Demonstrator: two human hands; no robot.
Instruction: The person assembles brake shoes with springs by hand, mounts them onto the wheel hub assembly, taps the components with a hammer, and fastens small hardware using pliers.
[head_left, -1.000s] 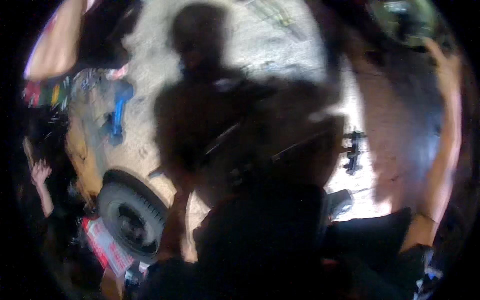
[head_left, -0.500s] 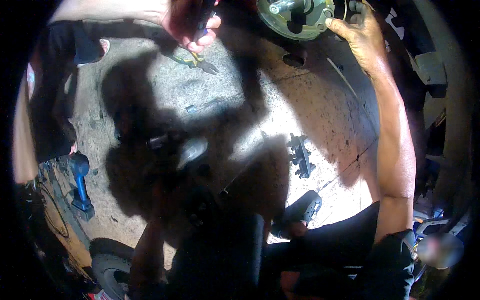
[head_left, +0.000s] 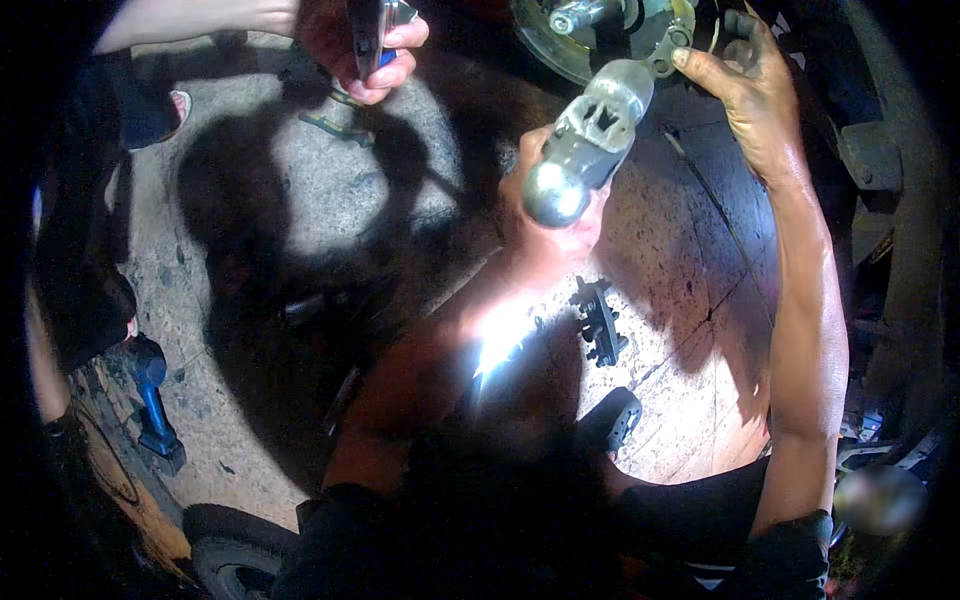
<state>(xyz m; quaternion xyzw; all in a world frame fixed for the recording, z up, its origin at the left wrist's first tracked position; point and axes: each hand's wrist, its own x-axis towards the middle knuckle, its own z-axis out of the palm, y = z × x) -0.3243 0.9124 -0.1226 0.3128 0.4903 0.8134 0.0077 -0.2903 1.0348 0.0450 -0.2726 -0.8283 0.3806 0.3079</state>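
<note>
My left hand [head_left: 545, 235] is raised in the middle of the view, wrapped round a metal ball-peen hammer [head_left: 600, 120]. I see the hammer from above, its rounded end nearest me and its other end just below a round metal brake plate [head_left: 545, 45]. A bright spindle [head_left: 580, 14] sticks out of that plate, which is cut off by the top edge. At the plate's right edge, my right hand [head_left: 745, 75] has its thumb on a lug with holes and its fingers curled behind. The hammer's handle is hidden by my left hand.
A co-worker's hand [head_left: 395, 65] holds a shiny dark object at upper left, above shadowed pliers [head_left: 335, 128] on the floor. A black part with pegs [head_left: 598, 322] lies near my shoe [head_left: 612, 418]. A blue power tool [head_left: 155, 405] and a tyre [head_left: 235, 555] are at left.
My left hand has come up from the shadow below with the hammer, to just under the brake plate. My right hand stays at the plate's edge. The co-worker's hand appears slightly further left.
</note>
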